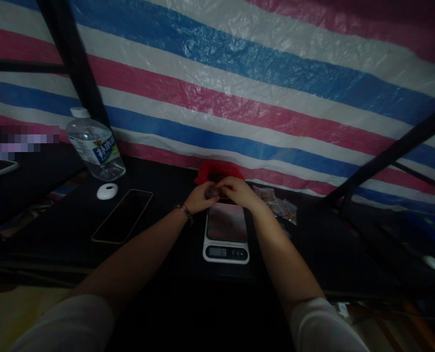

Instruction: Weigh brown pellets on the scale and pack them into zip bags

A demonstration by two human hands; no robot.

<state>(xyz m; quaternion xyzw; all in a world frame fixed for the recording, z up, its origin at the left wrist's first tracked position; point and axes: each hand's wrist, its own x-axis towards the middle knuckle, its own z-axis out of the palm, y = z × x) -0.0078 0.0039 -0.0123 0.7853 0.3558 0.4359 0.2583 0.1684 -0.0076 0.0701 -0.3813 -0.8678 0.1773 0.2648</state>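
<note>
My left hand (200,197) has its fingers closed round a small clear plastic bag (212,191), just beyond the scale. Close beside it, my right hand (240,191) bends its fingers together over the front of a red plastic bag (235,170). Dark contents show inside the red bag; their kind is too dim to tell. What the right fingertips pinch, if anything, is hidden. Between my forearms lies a white digital kitchen scale (226,225), its display lit and nothing on its plate. Several small filled zip bags (272,199) lie to the right of my right hand.
On the left of the black table (173,244) are a phone (123,217), a white rounded gadget (107,191) and a clear plastic bottle (95,146). A striped plastic sheet (217,88) hangs behind. Dark metal posts (74,63) slant at both sides.
</note>
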